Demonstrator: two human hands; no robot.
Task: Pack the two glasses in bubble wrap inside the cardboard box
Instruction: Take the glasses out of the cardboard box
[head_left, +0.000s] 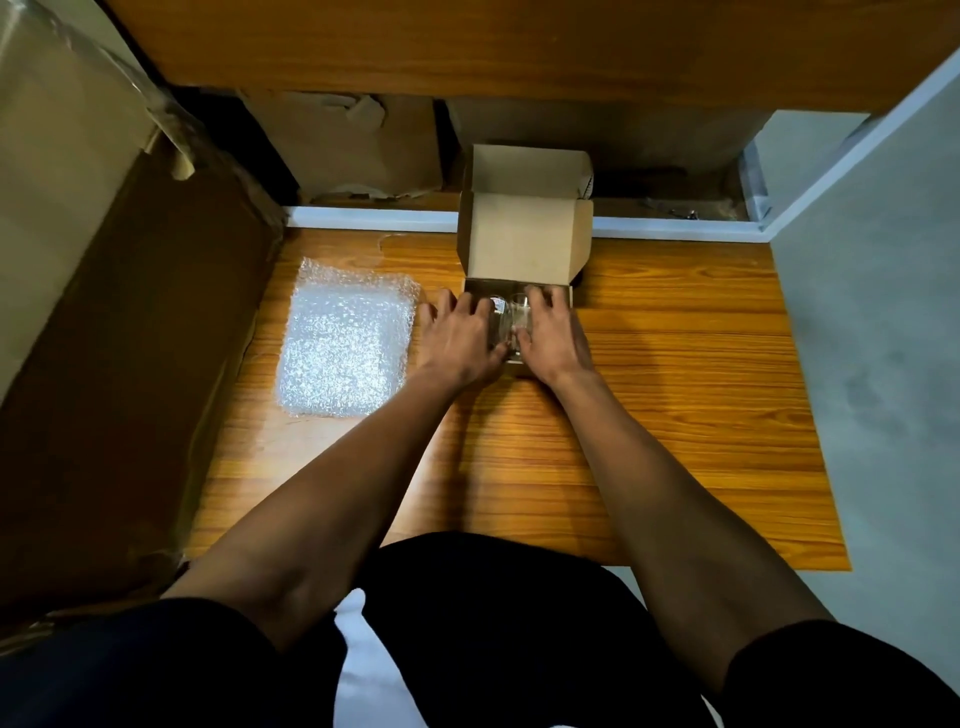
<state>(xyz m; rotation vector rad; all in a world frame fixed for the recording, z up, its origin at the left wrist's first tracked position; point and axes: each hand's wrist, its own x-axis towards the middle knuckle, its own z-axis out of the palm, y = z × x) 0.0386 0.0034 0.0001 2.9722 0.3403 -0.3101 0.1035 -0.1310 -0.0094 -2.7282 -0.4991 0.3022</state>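
Note:
A small cardboard box (524, 244) stands open on the wooden surface, its lid flap tilted up at the back. Two clear glasses lie side by side in its tray, the left glass (497, 312) and the right glass (519, 306). My left hand (460, 338) curls around the left glass and my right hand (553, 332) curls around the right one, covering most of both. A flat sheet of bubble wrap (345, 338) lies on the wood to the left of the box, apart from my hands.
A large brown carton (130, 364) wrapped in plastic lines the left side. More cardboard boxes (353, 145) sit under a wooden shelf at the back. A grey floor (872, 364) runs along the right of the wooden board (675, 389).

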